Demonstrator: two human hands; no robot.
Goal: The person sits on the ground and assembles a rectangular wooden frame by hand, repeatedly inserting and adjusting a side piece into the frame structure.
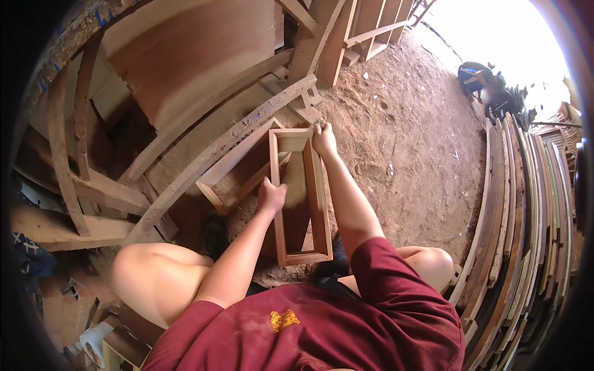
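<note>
While the wooden frame (320, 207) is sitting mid-view, the left hand (271, 196) is clamping its side at nine o'clock and the right hand (324, 140) is closing around its one-o'clock corner, both hiding most fingertips. At ten o'clock, a second frame (242, 152) is lying partly covered. Glare is washing out two o'clock.

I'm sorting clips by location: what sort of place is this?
Likely a woodworking workshop: long planks line the right side, the ground looks strewn with sawdust, and an open wooden frame is being held.
</note>
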